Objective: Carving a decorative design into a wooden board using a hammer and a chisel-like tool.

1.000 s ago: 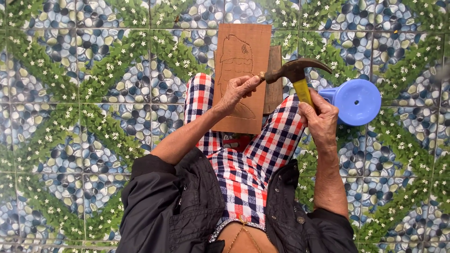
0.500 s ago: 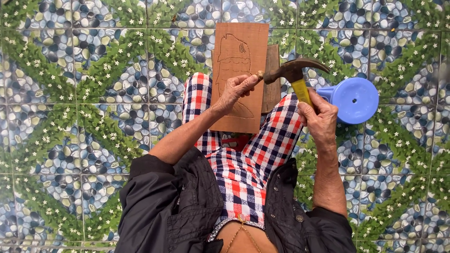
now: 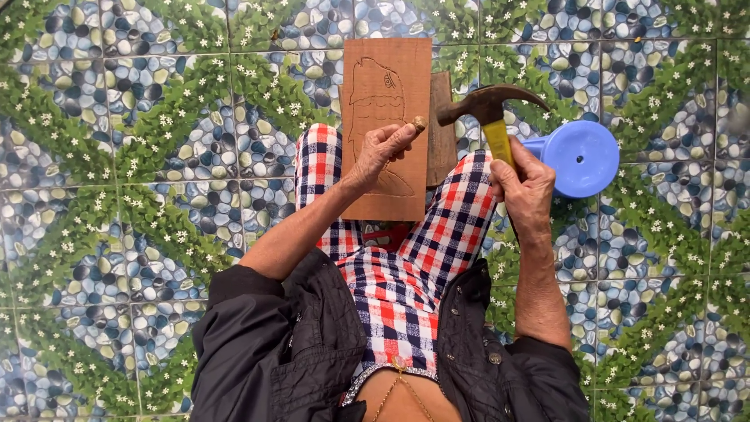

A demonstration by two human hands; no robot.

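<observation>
A brown wooden board (image 3: 387,78) with an outline carved into it rests across my knees. My left hand (image 3: 383,152) lies on the board and grips a small chisel (image 3: 416,125), whose wooden butt end sticks out toward the right. My right hand (image 3: 525,186) is closed around the yellow handle of a claw hammer (image 3: 488,105). The hammer's dark head hangs just right of the chisel's butt, a short gap between them.
A blue plastic stool (image 3: 580,158) stands on the floor right of my right hand. A second dark wood piece (image 3: 442,144) sits under the board's right edge. The floor is tiled with a pebble and green-leaf pattern (image 3: 141,156). My legs wear red, white and blue checked cloth (image 3: 406,281).
The hammer head has drawn slightly back to the right of the chisel's butt. My left hand stays on the board with the chisel.
</observation>
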